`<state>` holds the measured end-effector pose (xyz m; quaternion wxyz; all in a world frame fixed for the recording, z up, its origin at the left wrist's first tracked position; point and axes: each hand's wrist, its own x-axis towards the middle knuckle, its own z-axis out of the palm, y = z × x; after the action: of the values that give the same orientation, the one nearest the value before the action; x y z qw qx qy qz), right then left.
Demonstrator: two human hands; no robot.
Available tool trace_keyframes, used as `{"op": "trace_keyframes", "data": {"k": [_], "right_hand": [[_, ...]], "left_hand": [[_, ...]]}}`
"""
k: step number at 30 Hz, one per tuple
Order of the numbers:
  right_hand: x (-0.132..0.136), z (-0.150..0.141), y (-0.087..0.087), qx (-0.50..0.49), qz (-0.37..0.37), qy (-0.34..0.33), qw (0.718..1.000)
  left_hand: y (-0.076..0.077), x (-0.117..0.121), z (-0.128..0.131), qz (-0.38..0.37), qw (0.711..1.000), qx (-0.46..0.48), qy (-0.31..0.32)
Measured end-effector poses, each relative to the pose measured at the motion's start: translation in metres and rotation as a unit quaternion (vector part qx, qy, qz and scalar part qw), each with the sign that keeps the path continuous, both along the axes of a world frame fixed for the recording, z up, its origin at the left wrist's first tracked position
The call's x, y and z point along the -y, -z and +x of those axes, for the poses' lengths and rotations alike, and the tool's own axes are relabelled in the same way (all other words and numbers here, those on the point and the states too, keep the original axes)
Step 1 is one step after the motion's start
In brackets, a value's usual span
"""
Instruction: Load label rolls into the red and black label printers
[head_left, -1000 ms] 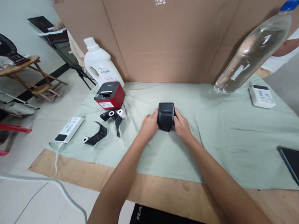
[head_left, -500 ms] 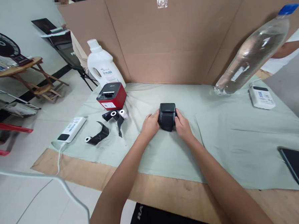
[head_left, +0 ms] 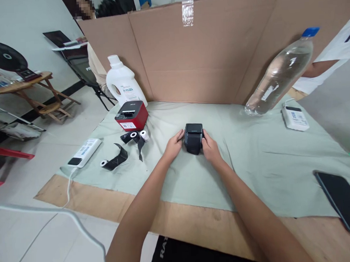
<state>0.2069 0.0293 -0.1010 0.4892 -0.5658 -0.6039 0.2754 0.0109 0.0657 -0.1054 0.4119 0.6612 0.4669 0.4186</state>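
Observation:
A small black portable printer (head_left: 194,139) stands on the pale green cloth, a little left of the middle of the view. My right hand (head_left: 210,145) grips its right side, thumb and fingers pressed to the edge. On the other side, my left hand (head_left: 174,145) has its fingers stretched toward the printer, with a narrow gap between them. Left of my hands sits a red and black box-shaped printer (head_left: 132,116). Small rolls of black paper (head_left: 137,137) lie in front of it, and another unrolled black roll (head_left: 115,161) is nearer me.
A white jug (head_left: 126,84) and a tilted clear water bottle (head_left: 280,74) stand by the cardboard screen (head_left: 194,55). White devices (head_left: 85,152) lie at both sides, the left one with a cable. A phone (head_left: 343,202) rests at the right front edge. A person's arm (head_left: 321,68) shows at right.
My left hand has come slightly away from the black printer's left side. My right hand stays on it. The camera view has tilted up and shifted a little.

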Motion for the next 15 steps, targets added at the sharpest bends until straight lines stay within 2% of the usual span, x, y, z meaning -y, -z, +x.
{"op": "trace_keyframes", "data": {"k": [8, 15], "right_hand": [[-0.001, -0.002, 0.001, 0.011, -0.008, 0.010, 1.000], [-0.003, -0.002, 0.004, 0.001, 0.016, -0.004, 1.000]], "left_hand": [[-0.011, 0.007, 0.002, -0.014, 1.000, -0.003, -0.010], [-0.010, 0.004, 0.001, 0.015, 1.000, 0.006, 0.002]]}}
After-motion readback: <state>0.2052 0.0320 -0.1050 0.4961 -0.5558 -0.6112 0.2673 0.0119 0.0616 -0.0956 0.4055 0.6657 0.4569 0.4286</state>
